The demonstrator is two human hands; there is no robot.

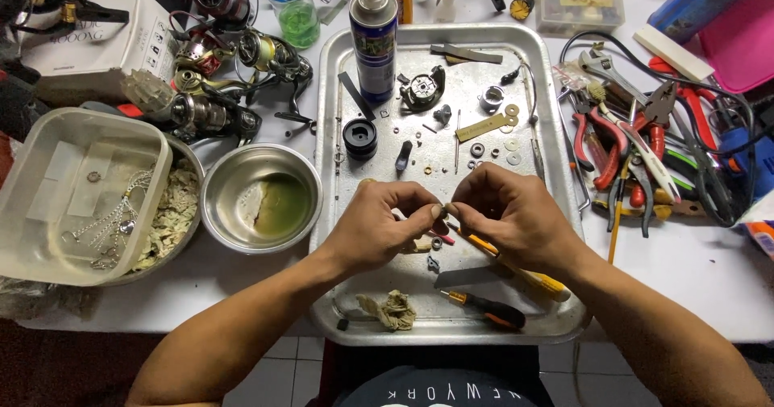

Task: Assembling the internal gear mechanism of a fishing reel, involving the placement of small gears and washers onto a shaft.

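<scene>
Both hands meet over the near half of a metal tray (pixel 556 141). My left hand (pixel 379 226) and my right hand (pixel 508 213) pinch one tiny part (pixel 444 210) between their fingertips; it is too small to identify. My right hand also holds a thin yellow-handled tool (pixel 532 278) that runs down to the right. Under the hands lie a black-and-orange screwdriver (pixel 488 310), a flat blade (pixel 468 276) and a crumpled rag (pixel 391 309). Washers, rings and dark reel parts (pixel 423 89) are scattered on the far half of the tray.
A spray can (pixel 372 40) stands at the tray's far left. A steel bowl (pixel 260 197) with greenish liquid, a clear plastic tub (pixel 76 193) and fishing reels (pixel 218 76) sit left. Pliers, a wrench and cutters (pixel 637 141) crowd the right.
</scene>
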